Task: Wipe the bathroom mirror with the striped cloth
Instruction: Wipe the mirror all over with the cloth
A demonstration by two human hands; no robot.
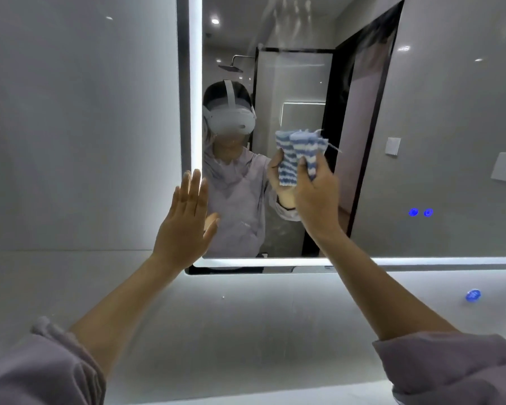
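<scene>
Pinching the striped cloth (306, 154) against the mirror (421, 127), the right hand (316, 197) grips; left hand (184, 220) presses flat, fingers together.

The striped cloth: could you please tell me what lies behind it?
The mirror lies behind the striped cloth, which the right hand grips; the cloth's reflection shows just left. The glass it covers is hidden, so contact cannot be confirmed.

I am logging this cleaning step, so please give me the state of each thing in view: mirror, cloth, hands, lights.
mirror: smeared near the top.
cloth: bunched, held up at the mirror.
right hand: grips the cloth.
left hand: open, fingers straight, flat at the mirror's left edge.
light strip: lit.
buttons: glowing blue.
</scene>
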